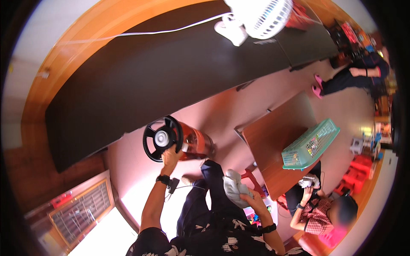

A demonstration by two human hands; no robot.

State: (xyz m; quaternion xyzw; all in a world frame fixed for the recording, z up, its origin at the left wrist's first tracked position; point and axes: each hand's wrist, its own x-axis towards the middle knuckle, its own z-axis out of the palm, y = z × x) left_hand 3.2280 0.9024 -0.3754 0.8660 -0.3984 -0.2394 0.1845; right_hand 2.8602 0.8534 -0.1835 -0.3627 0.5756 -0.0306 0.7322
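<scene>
My left hand is closed on the rim of a black spoked ring at the top of a red-orange cylinder. A round grey cap sits in the middle of that ring. The cylinder stands on the floor beside the long black table, in front of my legs. My right hand holds a pale grey, soft-looking bundle that seems to be cloth; its exact kind cannot be made out. I wear a dark band on each wrist, and a cable hangs near the left one.
A long black table bears a white fan. To the right, a brown table holds a green plastic basket. A seated person is at the lower right; another person stands far right, near red stools.
</scene>
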